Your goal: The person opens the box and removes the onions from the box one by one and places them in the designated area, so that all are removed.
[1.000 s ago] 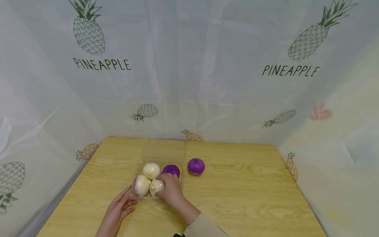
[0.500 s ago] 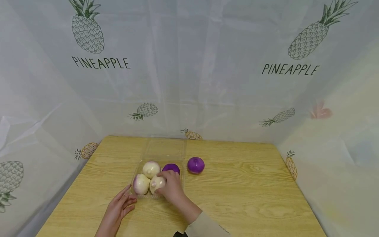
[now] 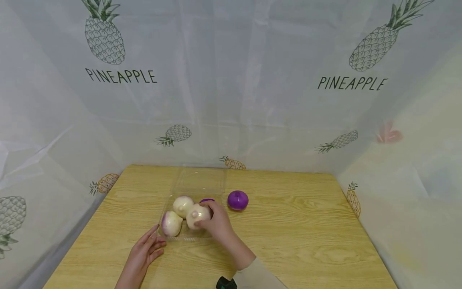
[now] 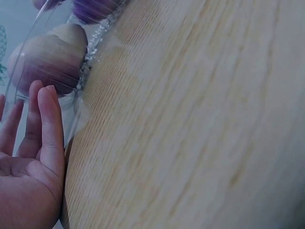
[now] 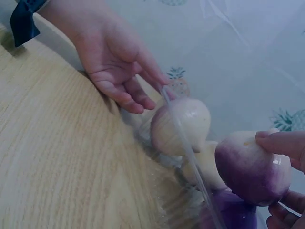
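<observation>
My right hand (image 3: 221, 225) grips a white-and-purple turnip (image 3: 196, 216) between thumb and fingers, lifted over the front right part of a clear plastic clamshell box (image 3: 189, 239). In the right wrist view, the same turnip (image 5: 250, 167) shows its purple underside. Two similar turnips lie in the box, one at front left (image 3: 171, 223) and one behind (image 3: 183, 206). A purple onion-like vegetable (image 3: 207, 200) at the back right is mostly hidden by my right hand. My left hand (image 3: 142, 255), fingers fairly straight, touches the box's front left corner.
The box's clear lid (image 3: 201, 180) lies folded back on the wooden table (image 3: 296, 224). A loose purple onion-like vegetable (image 3: 238, 200) sits right of the box. A pineapple-print curtain (image 3: 234, 100) stands behind the table and along its sides.
My right hand has raised the front right turnip from its place and moved it slightly up and right. The left hand has stayed at the box corner.
</observation>
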The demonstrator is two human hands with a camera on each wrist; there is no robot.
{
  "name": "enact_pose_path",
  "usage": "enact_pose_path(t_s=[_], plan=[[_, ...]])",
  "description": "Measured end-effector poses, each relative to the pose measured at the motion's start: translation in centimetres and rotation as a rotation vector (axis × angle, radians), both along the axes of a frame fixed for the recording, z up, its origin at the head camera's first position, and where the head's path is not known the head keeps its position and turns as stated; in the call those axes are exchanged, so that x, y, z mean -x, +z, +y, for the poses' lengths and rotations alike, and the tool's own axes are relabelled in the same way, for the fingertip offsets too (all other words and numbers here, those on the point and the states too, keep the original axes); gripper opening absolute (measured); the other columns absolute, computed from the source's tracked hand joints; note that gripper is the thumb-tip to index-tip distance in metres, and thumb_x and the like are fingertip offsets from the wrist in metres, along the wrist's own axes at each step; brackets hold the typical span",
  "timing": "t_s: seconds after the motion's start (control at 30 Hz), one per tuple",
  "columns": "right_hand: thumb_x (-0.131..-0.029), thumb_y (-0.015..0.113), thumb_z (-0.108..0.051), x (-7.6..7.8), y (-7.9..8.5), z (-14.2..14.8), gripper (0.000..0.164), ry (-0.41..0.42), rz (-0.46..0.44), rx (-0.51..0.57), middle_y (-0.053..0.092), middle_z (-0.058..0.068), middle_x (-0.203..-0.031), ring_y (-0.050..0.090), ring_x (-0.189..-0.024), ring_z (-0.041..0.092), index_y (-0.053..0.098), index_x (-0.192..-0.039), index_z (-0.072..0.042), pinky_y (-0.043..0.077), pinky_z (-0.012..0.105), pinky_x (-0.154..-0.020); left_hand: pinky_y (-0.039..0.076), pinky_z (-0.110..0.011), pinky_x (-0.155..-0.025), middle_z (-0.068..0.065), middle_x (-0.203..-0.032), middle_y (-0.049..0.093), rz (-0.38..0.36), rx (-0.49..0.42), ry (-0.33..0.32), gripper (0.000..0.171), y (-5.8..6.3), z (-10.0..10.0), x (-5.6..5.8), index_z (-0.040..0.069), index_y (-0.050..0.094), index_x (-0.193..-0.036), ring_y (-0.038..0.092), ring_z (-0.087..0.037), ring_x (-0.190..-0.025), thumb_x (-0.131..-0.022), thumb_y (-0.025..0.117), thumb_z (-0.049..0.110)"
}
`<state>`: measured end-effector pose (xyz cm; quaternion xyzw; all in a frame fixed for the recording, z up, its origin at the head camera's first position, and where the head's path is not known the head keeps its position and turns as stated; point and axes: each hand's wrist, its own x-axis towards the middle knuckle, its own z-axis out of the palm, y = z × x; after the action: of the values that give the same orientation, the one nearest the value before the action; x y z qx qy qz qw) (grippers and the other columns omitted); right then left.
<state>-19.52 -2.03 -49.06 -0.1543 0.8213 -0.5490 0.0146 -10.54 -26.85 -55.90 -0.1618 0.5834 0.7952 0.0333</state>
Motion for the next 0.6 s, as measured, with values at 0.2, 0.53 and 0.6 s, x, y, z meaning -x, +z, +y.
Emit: enact_pose_path(t_s=[0.2,0.53,0.6], plan=[[-0.072,0.087,-0.010,0.3,0.4,1.3,0.050,-0.016,-0.056,0.048,0.060,0.004,-0.117,0.055,-0.110,0.025,0.066,-0.118,-0.009,0.050,0.042,-0.091,0.055,-0.028,-0.082,0.001,-0.100,0.064,-0.010,0.001,-0.001,0.021,0.0,0.1,-0.2,0.046,0.065,-0.108,0.063,-0.013,-0.095,-0.103,0.051,0.031],[-0.075,0.085,-0.010,1.1,1.3,4.1,0.054,-0.074,-0.098,0.101,0.057,0.007,-0.114,0.052,-0.098,0.024,0.062,-0.123,-0.006,0.050,0.030,-0.075,0.055,-0.028,-0.081,0.001,-0.098,0.064,0.002,0.007,-0.008,0.021,0.0,0.0,0.0,0.046,0.066,-0.108,0.063,-0.012,-0.094,-0.104,0.050,0.032],[-0.076,0.084,-0.011,1.3,1.3,4.7,0.054,-0.083,-0.107,0.116,0.057,0.008,-0.116,0.054,-0.099,0.025,0.061,-0.124,-0.006,0.051,0.032,-0.078,0.055,-0.028,-0.081,0.001,-0.098,0.064,-0.002,0.011,-0.008,0.021,0.0,0.0,0.1,0.047,0.065,-0.107,0.063,-0.013,-0.094,-0.104,0.050,0.032]])
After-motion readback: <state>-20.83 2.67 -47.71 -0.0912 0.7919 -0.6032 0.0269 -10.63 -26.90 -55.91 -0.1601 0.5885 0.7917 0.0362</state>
